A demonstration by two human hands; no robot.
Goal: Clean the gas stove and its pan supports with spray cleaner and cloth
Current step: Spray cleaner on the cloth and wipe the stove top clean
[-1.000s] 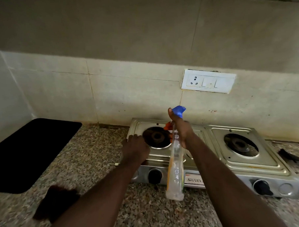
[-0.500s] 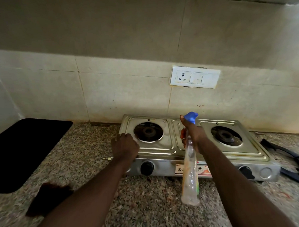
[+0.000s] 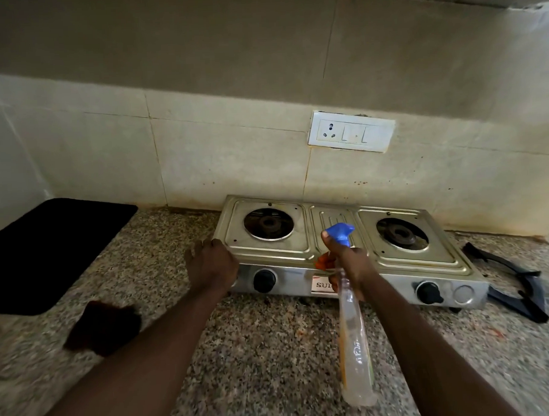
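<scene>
**Spray bottle moves from the left burner to the middle of the stove**

The gas stove [image 3: 269, 255] stands on the bench [image 3: 273, 349], against the wall. The right hand [image 3: 353, 267] has its grip closed around the neck of the spray bottle [image 3: 354, 346]. The fingers are at the orange trigger [image 3: 324, 262], and the blue nozzle [image 3: 340, 233] points away from the person, over the middle strip of the stove. The bottle body hangs down in front of the stove, above the bench.

One second ago this hand and the bottle were over the left burner [image 3: 269, 223]. Now they are between the two burners and nearer to the right burner [image 3: 401, 233]. I judge that the spraying goes across the stove from left to right, and that the right side is not yet covered.

The left hand [image 3: 211, 267] stays at the left front corner of the stove, as before. Only its back shows, so I cannot tell if its grip holds the corner or only rests there. Probably it keeps the stove steady.

The dark cloth [image 3: 104, 328] lies on the bench, well to the left of the stove and in front of it. No hand touches it, so the wiping seems still to come. The pan supports [image 3: 515, 288] are off the stove and lie on the bench just to its right.
</scene>
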